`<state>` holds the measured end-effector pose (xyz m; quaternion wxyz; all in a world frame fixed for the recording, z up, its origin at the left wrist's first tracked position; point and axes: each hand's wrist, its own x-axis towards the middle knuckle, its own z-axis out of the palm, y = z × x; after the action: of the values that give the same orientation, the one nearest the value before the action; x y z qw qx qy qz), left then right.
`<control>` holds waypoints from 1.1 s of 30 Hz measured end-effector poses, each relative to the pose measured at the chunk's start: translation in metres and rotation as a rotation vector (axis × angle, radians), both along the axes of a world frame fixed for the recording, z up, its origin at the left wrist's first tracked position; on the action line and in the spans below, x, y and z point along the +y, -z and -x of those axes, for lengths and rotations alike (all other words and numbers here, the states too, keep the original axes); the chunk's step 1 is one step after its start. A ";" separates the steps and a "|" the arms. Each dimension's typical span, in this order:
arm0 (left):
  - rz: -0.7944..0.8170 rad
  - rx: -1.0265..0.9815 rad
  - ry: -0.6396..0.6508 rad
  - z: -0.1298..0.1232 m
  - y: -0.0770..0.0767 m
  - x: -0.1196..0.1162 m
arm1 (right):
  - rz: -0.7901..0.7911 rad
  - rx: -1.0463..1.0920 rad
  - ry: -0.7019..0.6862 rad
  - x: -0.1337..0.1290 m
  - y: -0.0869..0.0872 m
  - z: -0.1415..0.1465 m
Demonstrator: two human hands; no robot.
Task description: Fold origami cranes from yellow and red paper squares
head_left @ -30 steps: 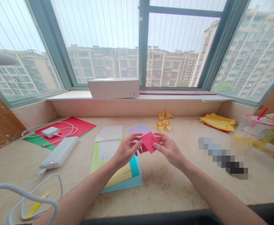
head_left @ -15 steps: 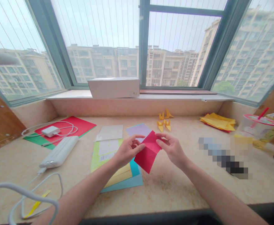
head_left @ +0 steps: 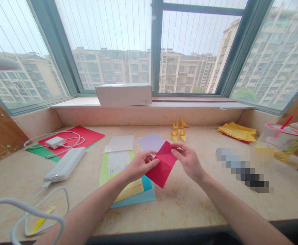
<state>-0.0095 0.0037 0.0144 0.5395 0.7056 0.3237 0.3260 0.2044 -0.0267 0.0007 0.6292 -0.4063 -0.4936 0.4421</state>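
Observation:
A creased sheet of red origami paper is held above the counter, tilted, between my two hands. My left hand pinches its left edge, thumb lying on the front face and fingers behind. My right hand grips the upper right edge between thumb and fingers. Behind the paper, a lilac sheet lies flat. Below my left hand are a yellow-green packet, pale yellow paper and light blue paper. Several folded yellow paper cranes stand at the back.
At left lie red paper, a white charger, a power bank and a looping white cable. Yellow sheets and a lidded cup stand right, near a blurred-out object. A white box rests on the sill.
The red paper's upper part now looks flatter and faces me more, its fold less pronounced. Both hands keep their hold and have barely shifted.

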 end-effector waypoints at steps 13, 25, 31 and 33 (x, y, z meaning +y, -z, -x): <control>0.015 -0.064 0.065 -0.001 0.003 0.001 | -0.049 -0.082 0.169 0.008 0.004 -0.008; -0.105 0.036 -0.115 -0.002 -0.008 0.000 | -0.114 -0.543 -0.025 0.000 0.006 -0.003; -0.124 0.067 -0.127 -0.004 -0.009 -0.003 | -0.207 -0.563 -0.172 -0.004 0.001 -0.003; -0.129 0.078 -0.124 -0.004 -0.008 -0.002 | -0.218 -0.533 -0.235 -0.006 -0.001 -0.002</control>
<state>-0.0058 0.0017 0.0224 0.4588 0.7295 0.3659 0.3514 0.2069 -0.0328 0.0015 0.4620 -0.3784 -0.7292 0.3341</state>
